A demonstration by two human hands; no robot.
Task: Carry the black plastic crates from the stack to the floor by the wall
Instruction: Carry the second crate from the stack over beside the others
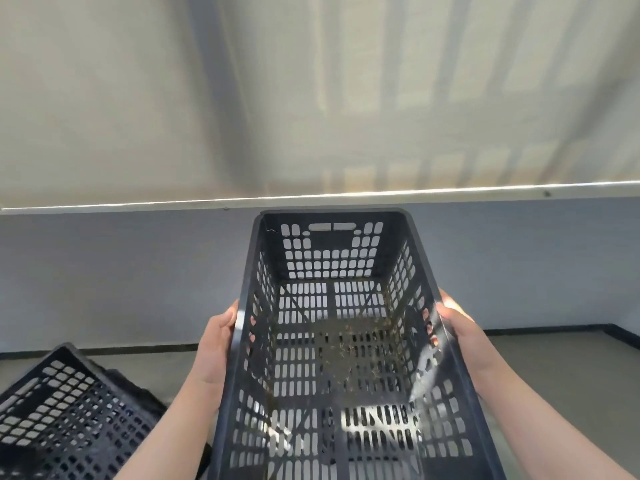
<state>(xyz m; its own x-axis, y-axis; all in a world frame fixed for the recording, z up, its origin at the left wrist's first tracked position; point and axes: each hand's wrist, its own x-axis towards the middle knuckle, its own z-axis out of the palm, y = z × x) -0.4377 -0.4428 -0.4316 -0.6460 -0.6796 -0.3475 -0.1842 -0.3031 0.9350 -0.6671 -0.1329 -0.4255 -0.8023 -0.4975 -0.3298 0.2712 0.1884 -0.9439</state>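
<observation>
I hold an empty black plastic crate (332, 368) with slotted walls and floor out in front of me, above the ground. My left hand (218, 344) grips its left long rim and my right hand (460, 337) grips its right long rim, fingers wrapped inside. Bits of dry debris lie on the crate's bottom. A second black crate (65, 414) sits on the floor at the lower left, tilted toward me.
A pale wall (138, 271) with a dark skirting strip runs across ahead, topped by a white ledge (346, 197). Grey concrete floor (561, 368) lies to the right of the held crate and between the two crates.
</observation>
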